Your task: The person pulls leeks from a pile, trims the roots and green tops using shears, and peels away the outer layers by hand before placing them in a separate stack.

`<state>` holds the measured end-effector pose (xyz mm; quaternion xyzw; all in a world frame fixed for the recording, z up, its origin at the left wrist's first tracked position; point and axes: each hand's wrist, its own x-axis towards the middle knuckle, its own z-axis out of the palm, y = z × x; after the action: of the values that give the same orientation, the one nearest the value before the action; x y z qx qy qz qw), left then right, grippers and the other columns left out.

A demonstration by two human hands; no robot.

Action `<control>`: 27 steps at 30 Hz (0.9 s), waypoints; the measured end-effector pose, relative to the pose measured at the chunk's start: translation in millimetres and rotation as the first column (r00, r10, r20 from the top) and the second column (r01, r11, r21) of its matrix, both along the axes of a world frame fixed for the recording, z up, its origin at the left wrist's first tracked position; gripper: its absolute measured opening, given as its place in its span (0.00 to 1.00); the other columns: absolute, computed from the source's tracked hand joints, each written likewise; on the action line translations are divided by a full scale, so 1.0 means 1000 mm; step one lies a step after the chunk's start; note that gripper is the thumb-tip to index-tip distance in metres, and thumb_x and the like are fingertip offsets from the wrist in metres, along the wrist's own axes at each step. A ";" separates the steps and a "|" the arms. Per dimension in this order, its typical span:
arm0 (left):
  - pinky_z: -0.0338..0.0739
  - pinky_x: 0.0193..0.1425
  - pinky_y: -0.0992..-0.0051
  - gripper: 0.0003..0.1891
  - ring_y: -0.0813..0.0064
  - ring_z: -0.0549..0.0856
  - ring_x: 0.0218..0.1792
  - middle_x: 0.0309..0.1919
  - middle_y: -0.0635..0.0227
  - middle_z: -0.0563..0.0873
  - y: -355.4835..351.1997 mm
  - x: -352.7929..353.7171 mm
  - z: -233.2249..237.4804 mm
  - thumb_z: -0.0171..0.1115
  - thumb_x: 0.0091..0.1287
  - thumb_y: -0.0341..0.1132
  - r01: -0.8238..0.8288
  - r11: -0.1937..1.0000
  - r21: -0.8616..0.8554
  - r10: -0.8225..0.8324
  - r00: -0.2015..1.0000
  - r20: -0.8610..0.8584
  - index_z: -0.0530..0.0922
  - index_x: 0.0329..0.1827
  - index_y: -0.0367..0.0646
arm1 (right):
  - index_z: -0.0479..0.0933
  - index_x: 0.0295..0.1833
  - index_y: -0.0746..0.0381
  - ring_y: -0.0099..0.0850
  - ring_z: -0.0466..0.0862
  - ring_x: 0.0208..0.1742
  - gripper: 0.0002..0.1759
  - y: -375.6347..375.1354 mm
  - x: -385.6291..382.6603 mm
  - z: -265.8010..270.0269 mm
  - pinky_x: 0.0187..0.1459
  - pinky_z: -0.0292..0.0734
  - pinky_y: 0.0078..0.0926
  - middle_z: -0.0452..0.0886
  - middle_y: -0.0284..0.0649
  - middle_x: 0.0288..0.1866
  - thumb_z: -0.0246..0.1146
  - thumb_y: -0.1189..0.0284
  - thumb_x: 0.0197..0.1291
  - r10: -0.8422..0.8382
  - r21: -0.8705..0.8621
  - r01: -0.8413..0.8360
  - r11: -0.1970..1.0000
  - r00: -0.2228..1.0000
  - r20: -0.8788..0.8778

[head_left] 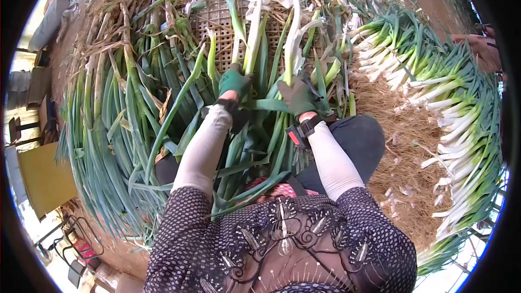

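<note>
My left hand point(234, 82), in a green glove, is closed around large green onions point(252, 38) whose pale stems point away from me. Their long leaves hang back toward my lap. My right hand point(298, 96), in a darker glove, is wrapped around another green onion point(293, 32) with a white, partly peeled stem. A dark, thin item shows beside the right fingers; I cannot make out what it is. Beneath the stems lies a tan perforated crate surface point(217, 49). Pale peeled skins and roots gather at its far edge.
A large heap of untrimmed green onions point(114, 103) lies on the left. Cleaned ones form a curved row point(456, 108) on the right, around a mat of cut roots point(410, 146). Another person's arm point(483, 49) reaches in at far right. A yellow panel point(48, 176) stands at left.
</note>
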<state>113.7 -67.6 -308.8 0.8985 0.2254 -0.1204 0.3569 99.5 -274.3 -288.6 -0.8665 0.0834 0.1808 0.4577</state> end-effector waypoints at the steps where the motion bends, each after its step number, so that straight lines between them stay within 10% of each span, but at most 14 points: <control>1: 0.79 0.55 0.61 0.24 0.55 0.87 0.49 0.47 0.51 0.87 -0.006 0.009 0.004 0.67 0.58 0.45 0.058 0.994 0.095 -0.049 0.994 -0.094 0.81 0.55 0.40 | 0.78 0.43 0.69 0.54 0.83 0.40 0.26 0.004 -0.002 0.008 0.45 0.76 0.46 0.82 0.60 0.35 0.65 0.54 0.54 0.026 0.045 -0.023 0.999 0.997 -0.066; 5: 0.80 0.56 0.60 0.26 0.55 0.86 0.51 0.50 0.52 0.86 -0.008 0.021 -0.008 0.66 0.54 0.47 0.033 0.989 0.142 -0.016 0.992 -0.122 0.82 0.56 0.47 | 0.77 0.43 0.68 0.52 0.84 0.39 0.26 0.008 -0.004 0.009 0.45 0.75 0.45 0.83 0.58 0.34 0.65 0.53 0.57 0.154 -0.303 -0.104 0.947 0.977 0.145; 10: 0.80 0.48 0.71 0.25 0.69 0.88 0.39 0.37 0.61 0.89 0.011 0.002 0.030 0.71 0.52 0.47 -0.049 0.950 -0.308 0.000 0.988 -0.157 0.85 0.47 0.37 | 0.76 0.44 0.65 0.44 0.80 0.32 0.21 0.006 0.002 0.014 0.38 0.75 0.39 0.80 0.53 0.29 0.65 0.57 0.57 -0.049 0.105 0.006 0.994 0.912 0.407; 15: 0.79 0.46 0.73 0.21 0.75 0.84 0.36 0.37 0.68 0.88 0.019 -0.008 0.047 0.70 0.60 0.46 -0.022 0.776 -0.630 -0.083 0.987 -0.136 0.84 0.48 0.37 | 0.70 0.56 0.62 0.49 0.81 0.33 0.27 0.035 -0.024 0.018 0.42 0.75 0.43 0.82 0.53 0.33 0.60 0.54 0.61 0.234 0.266 -0.199 0.943 0.966 -0.107; 17: 0.78 0.46 0.74 0.23 0.77 0.83 0.40 0.42 0.70 0.86 0.010 -0.014 0.072 0.68 0.64 0.47 0.020 0.601 -0.799 -0.006 1.000 0.021 0.81 0.54 0.37 | 0.65 0.67 0.58 0.56 0.84 0.40 0.32 0.053 -0.039 0.009 0.46 0.77 0.46 0.84 0.57 0.39 0.59 0.54 0.62 0.245 0.030 -0.259 0.965 0.939 0.243; 19: 0.78 0.47 0.74 0.22 0.76 0.84 0.40 0.41 0.68 0.87 0.013 -0.023 0.101 0.68 0.64 0.41 0.069 0.521 -0.851 0.014 0.996 0.090 0.79 0.55 0.36 | 0.62 0.71 0.57 0.55 0.84 0.45 0.35 0.055 -0.043 0.049 0.48 0.78 0.48 0.83 0.59 0.41 0.59 0.54 0.62 0.365 0.036 -0.377 0.926 0.915 0.173; 24: 0.78 0.47 0.74 0.15 0.74 0.84 0.39 0.39 0.64 0.87 0.035 -0.034 0.106 0.65 0.61 0.33 0.091 0.637 -0.766 0.201 0.939 0.279 0.80 0.48 0.36 | 0.64 0.70 0.58 0.56 0.84 0.46 0.31 0.066 -0.063 0.058 0.49 0.78 0.51 0.83 0.62 0.42 0.57 0.56 0.64 0.620 -0.023 -0.654 0.756 0.705 0.344; 27: 0.76 0.44 0.75 0.13 0.74 0.83 0.35 0.35 0.66 0.86 0.063 -0.055 0.109 0.62 0.65 0.39 0.066 0.694 -0.717 0.166 0.954 0.249 0.81 0.44 0.37 | 0.67 0.66 0.60 0.56 0.84 0.45 0.27 0.059 -0.039 0.075 0.49 0.78 0.52 0.83 0.61 0.43 0.56 0.59 0.65 0.370 0.048 -0.376 0.926 0.924 0.099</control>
<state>58.4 -4.3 -200.1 0.6884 0.1293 -0.0537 0.7117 60.6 -215.5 -213.6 -0.8581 -0.1093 0.2287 0.4465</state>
